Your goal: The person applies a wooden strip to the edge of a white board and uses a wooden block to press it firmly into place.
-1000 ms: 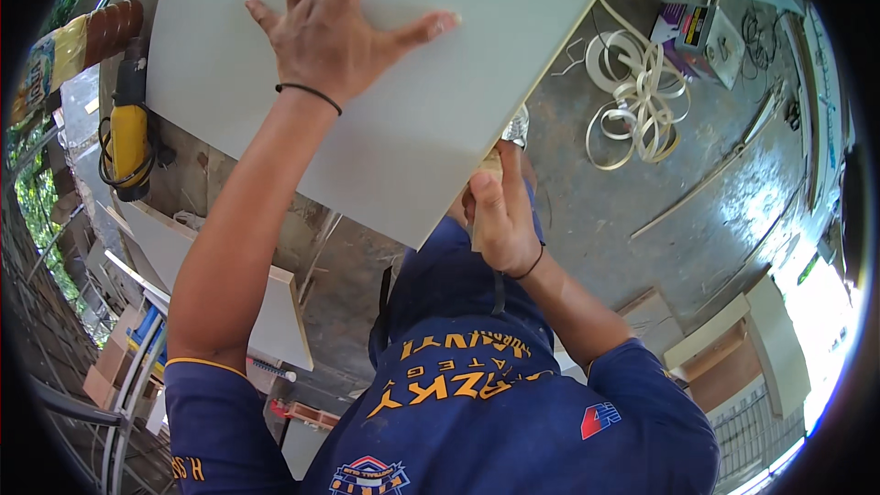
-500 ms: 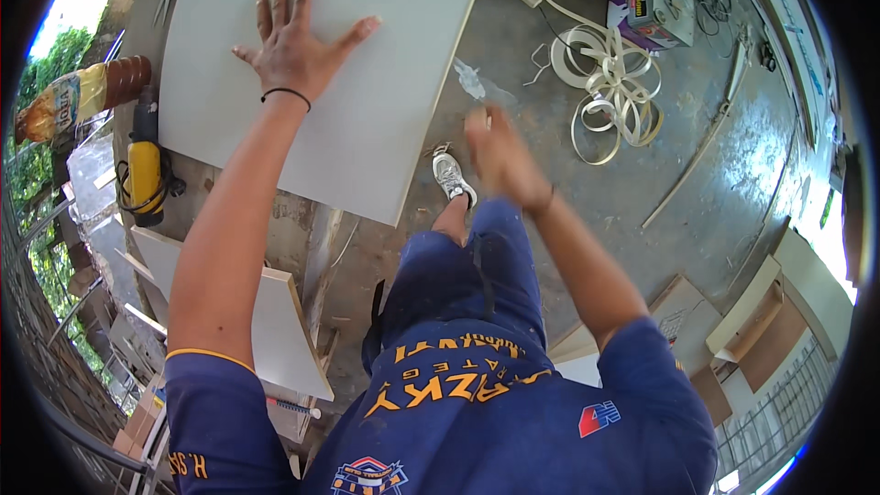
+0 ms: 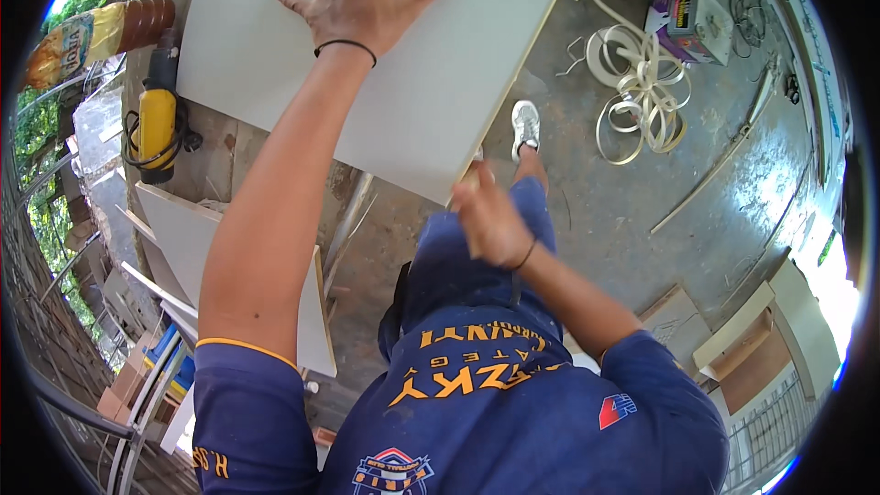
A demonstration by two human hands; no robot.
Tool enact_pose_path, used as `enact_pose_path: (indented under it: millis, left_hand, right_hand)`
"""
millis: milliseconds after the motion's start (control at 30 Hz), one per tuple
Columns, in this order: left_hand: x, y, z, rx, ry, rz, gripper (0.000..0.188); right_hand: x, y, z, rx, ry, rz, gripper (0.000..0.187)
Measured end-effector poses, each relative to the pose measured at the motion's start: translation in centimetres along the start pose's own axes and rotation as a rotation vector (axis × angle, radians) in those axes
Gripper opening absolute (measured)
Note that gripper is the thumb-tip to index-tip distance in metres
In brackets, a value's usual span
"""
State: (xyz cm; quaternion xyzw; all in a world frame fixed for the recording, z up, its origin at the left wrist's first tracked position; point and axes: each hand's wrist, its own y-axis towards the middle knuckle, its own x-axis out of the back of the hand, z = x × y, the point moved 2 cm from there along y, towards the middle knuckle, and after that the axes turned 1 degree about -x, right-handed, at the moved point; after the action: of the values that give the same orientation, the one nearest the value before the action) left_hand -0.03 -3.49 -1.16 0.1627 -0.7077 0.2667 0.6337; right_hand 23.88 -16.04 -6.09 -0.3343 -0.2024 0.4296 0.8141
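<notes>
A large light-grey board [image 3: 412,101] with a pale, thin right edge lies in front of me. My left hand [image 3: 357,9] rests flat on its face with the fingers spread, the fingertips touching the top of the picture. Beside the board's near right corner is my right hand [image 3: 495,225], its fingers curled closed and smeared by motion. Whatever it holds, if anything, is too blurred and hidden to name.
Left of the board lie a yellow-and-black corded power tool [image 3: 158,128] and a bottle of brown liquid [image 3: 101,37]. Looped pale strip [image 3: 642,96] and a box [image 3: 687,23] sit on the floor at right. More boards [image 3: 316,321] lean below my left arm.
My right hand has moved nearer to me, down to the board's near corner. The view has shifted, so board and left hand appear further right and higher. A shoe shows farther right.
</notes>
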Motion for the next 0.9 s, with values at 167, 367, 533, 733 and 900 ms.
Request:
enact_pose_path:
  millis: [167,367,533,733,900]
  left_hand:
    - [-2.2,-0.4,2.0,-0.075,0.016,-0.244,0.089]
    - [-3.4,-1.2,2.5,-0.209,-0.122,-0.356,0.034]
    - [-4.9,-5.6,-2.6,-0.118,-0.260,-0.413,0.034]
    - [-4.4,-15.2,-3.1,-0.179,-0.587,-0.333,0.039]
    - [-6.2,-19.0,0.7,0.518,-0.450,-0.618,0.056]
  right_hand:
    - [-4.2,-2.6,-2.9,0.334,-0.416,0.192,0.064]
    - [16.3,-5.7,-2.8,0.114,-0.365,-0.272,0.062]
    - [22.0,-7.2,0.1,0.188,0.388,-0.227,0.048]
    - [25.8,1.3,8.2,0.427,0.500,-0.223,0.041]
    - [28.9,8.1,19.0,0.637,-0.095,-0.220,0.044]
